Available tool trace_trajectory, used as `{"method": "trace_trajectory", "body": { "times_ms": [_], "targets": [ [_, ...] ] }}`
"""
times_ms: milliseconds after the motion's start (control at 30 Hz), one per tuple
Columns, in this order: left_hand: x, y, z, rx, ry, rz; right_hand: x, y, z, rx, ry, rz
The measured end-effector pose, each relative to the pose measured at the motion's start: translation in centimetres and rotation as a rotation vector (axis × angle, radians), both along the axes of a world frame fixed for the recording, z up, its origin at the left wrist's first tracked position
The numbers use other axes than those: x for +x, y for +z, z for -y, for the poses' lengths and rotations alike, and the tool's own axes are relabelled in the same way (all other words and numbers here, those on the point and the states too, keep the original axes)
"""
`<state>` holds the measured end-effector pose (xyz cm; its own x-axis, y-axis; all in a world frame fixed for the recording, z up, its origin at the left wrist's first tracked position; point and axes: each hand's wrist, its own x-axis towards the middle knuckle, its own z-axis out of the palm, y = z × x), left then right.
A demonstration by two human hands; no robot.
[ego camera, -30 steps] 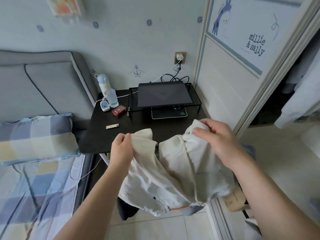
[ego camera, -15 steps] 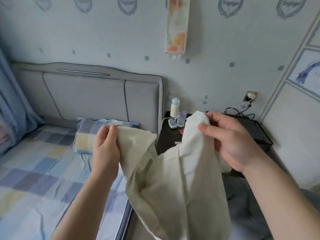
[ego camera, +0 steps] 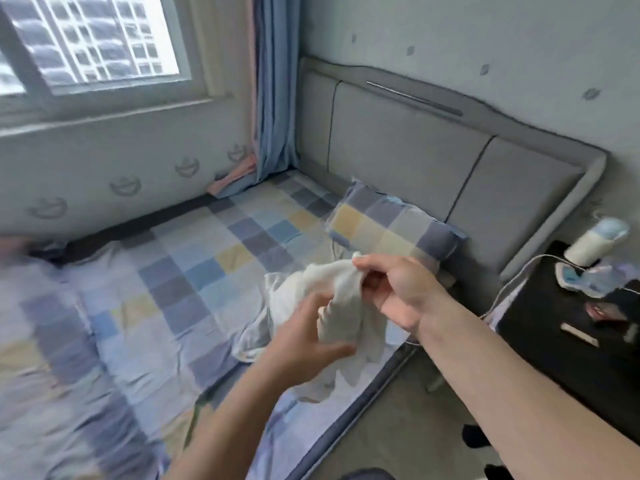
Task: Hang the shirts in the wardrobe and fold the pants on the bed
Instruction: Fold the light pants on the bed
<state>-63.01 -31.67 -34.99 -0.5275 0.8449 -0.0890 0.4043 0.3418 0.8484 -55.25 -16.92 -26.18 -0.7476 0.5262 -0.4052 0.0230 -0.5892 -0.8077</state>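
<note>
Bedding in a soft, creased check of blue, grey, yellow and white is spread over the bed (ego camera: 180, 278), which is set against the wall under a window (ego camera: 97, 39). Behind it a grey headboard (ego camera: 398, 150) is seen, padded in flat rectangular panels edged with dark piping. Long blue curtains (ego camera: 273, 81) are hung in narrow folds in the corner. At the right a black, matt nightstand (ego camera: 554, 368) is placed just beside the bed. A plump rectangular pillow (ego camera: 388, 226) in the same check is propped against the headboard. The cream garment (ego camera: 298, 292), thin, limp and bunched, is held low over the near edge of the bed; part of it is draped onto the sheet, and whether it is a shirt or pants cannot be told. The left hand (ego camera: 304, 341) is reached in from below, palm turned inward, and a hanging fold is gripped between its curled fingers and thumb. The right hand (ego camera: 398, 289) is held higher, with the upper edge of the cloth pinched at its fingertips. A white bottle (ego camera: 588, 247) with a pale blue cap is stood on the nightstand's far corner, with a white cable (ego camera: 519, 271) trailed beside it; what it holds cannot be told.
</note>
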Motion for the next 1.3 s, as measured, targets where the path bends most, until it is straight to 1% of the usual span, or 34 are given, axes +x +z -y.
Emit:
{"method": "trace_trajectory", "body": {
  "times_ms": [133,167,233,300,333,367,433,500,567,633,667,733,833,900,1000,1100,1200,1233,1300],
  "targets": [
    [0.0,-4.9,1.3,0.195,0.505,0.019,-6.0,-3.2,4.7,-0.085,0.162,0.072],
    [-0.6,-5.6,1.9,0.233,0.608,0.004,-7.0,-3.8,5.6,-0.085,0.202,0.085],
    [-2.2,-6.5,3.3,0.259,0.729,-0.027,-8.6,-4.9,6.5,-0.072,0.266,0.09],
    [-3.5,-6.8,5.0,0.271,0.748,-0.032,-9.6,-5.8,6.2,-0.012,0.314,0.091],
    [-4.2,-6.9,5.9,0.276,0.77,-0.035,-10.1,-6.3,6.0,0.056,0.355,0.112],
    [-4.7,-7.0,6.6,0.285,0.797,-0.022,-10.6,-6.9,5.5,0.155,0.403,0.141],
    [-5.5,-6.8,7.2,0.335,0.847,0.059,-11.4,-8.3,4.5,0.416,0.513,0.183],
    [-5.9,-6.3,7.2,0.392,0.878,0.127,-12.0,-9.5,3.5,0.678,0.626,0.18],
    [-6.0,-5.9,6.6,0.401,0.877,0.217,-12.5,-10.2,2.6,0.86,0.771,0.137],
    [-6.0,-5.7,5.8,0.404,0.851,0.32,-13.0,-11.0,1.5,0.987,0.966,0.072],
    [-6.0,-5.7,5.4,0.412,0.843,0.363,-13.3,-11.3,0.9,1.019,1.068,0.046],
    [-6.2,-5.3,4.3,0.445,0.837,0.427,-14.1,-12.0,-0.1,0.97,1.214,0.001],
    [-6.5,-4.5,2.5,0.473,0.787,0.482,-14.7,-14.1,-1.6,0.875,1.246,-0.062],
    [-6.8,-4.1,1.5,0.471,0.782,0.476,-14.8,-16.3,-2.6,0.856,1.272,-0.037],
    [-7.4,-3.8,0.7,0.492,0.831,0.469,-15.2,-19.3,-4.3,0.835,1.347,0.077],
    [-7.9,-3.7,0.8,0.505,0.918,0.439,-15.9,-21.4,-6.4,0.974,1.473,0.144],
    [-8.7,-3.5,1.9,0.5,0.992,0.378,-16.5,-22.7,-8.5,1.113,1.626,0.251],
    [-9.1,-3.6,2.4,0.482,1.011,0.341,-16.9,-22.8,-9.0,1.131,1.631,0.272],
    [-10.0,-4.2,3.2,0.447,1.093,0.291,-17.8,-22.4,-9.8,1.198,1.568,0.287]
  ]
}}
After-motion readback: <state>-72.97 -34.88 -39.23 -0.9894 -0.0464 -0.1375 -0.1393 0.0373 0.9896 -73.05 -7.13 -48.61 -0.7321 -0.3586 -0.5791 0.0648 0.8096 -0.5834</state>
